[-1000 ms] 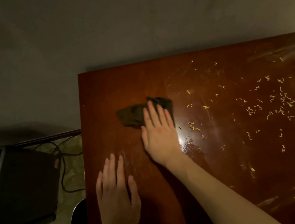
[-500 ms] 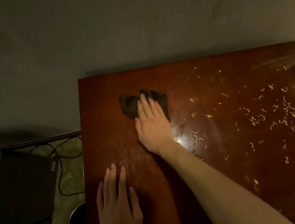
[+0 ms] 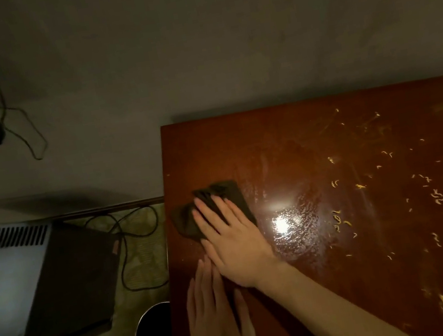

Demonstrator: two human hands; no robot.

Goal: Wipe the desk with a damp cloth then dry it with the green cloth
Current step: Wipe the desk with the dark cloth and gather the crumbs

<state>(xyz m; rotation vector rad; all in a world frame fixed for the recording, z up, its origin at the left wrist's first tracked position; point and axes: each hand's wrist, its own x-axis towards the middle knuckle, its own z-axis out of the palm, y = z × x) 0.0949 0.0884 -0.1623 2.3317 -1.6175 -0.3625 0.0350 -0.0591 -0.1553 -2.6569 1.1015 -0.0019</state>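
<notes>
Slid toward 9 o'clock: cloth [image 3: 187, 222] under right grip [image 3: 234, 240], spread flat, pressing to wipe; left grip [image 3: 216, 318] flat, bracing on surface [image 3: 268, 142].

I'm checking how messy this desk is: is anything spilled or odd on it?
Yes. Small yellow crumbs are scattered over the right half of the desk, and a wet smear glistens beside the dark cloth under the right hand.

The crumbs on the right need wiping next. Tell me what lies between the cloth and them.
Nothing stands in the way. The right hand presses flat on the cloth at the left end; between it and the crumbs lies only bare, shiny desk. The left hand rests nearer the person, off that path.
</notes>
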